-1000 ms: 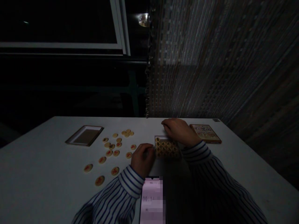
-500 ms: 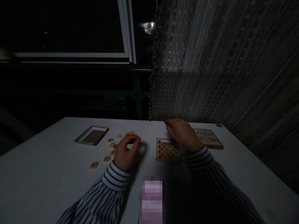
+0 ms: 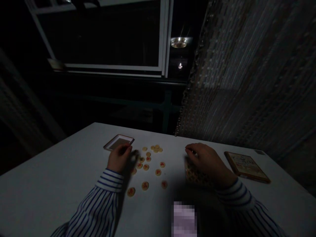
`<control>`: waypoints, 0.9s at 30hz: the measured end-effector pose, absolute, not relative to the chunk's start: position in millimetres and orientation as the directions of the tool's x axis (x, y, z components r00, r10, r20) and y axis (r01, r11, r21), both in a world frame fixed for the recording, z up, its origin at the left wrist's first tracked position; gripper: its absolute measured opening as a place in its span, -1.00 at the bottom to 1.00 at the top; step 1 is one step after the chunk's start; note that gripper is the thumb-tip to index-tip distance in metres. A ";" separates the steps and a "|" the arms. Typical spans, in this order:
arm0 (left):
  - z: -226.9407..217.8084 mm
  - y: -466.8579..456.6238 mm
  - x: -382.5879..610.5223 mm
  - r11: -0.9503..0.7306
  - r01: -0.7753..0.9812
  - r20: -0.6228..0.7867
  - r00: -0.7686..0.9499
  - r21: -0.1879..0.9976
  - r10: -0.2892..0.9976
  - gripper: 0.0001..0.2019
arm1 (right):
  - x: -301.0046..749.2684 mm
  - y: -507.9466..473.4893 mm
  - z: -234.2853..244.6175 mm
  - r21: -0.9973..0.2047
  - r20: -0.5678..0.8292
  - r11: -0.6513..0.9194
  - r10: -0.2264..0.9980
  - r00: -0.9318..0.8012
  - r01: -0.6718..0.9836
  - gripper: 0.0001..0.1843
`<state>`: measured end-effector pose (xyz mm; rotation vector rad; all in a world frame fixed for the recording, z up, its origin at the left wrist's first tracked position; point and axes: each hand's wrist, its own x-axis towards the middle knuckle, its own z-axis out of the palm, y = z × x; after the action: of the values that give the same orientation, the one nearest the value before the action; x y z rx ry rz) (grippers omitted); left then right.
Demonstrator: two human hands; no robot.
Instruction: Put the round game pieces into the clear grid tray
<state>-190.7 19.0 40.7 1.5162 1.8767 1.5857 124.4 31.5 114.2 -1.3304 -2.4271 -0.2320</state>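
Note:
My left hand (image 3: 119,158) hovers over the table near a shallow open tray (image 3: 108,146), its fingers curled towards the thumb in a pinch. Whether anything is in it is hidden. To its right lie loose xiangqi pieces, one with a red character (image 3: 145,186) and one with a dark character (image 3: 141,159). My right hand (image 3: 208,163) is above an open box of xiangqi pieces (image 3: 194,174) and covers much of it. Its thumb and fingertips are pressed together; I cannot make out what they hold.
A flat printed case (image 3: 249,166) lies on the white table (image 3: 81,177) at the right. Several plain-backed pieces (image 3: 156,148) cluster towards the far edge. A beaded string curtain (image 3: 222,82) hangs behind the table on the right. A blurred-out pinkish object (image 3: 184,219) is at the bottom.
The view has turned left, so the table's things appear further right. My left hand has moved left, away from the loose pieces towards the tray. My right hand has come over the box.

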 end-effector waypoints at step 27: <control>-15.7 32.7 -207.8 -0.061 0.842 0.430 -0.210 0.536 0.878 -0.63 | -68.1 98.7 65.3 -0.084 -0.006 0.767 0.638 -0.770 0.636 -0.70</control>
<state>-207.8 32.7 -15.7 1.9426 2.1180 1.1418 -68.1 98.7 65.3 -1.0571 -2.9312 0.1266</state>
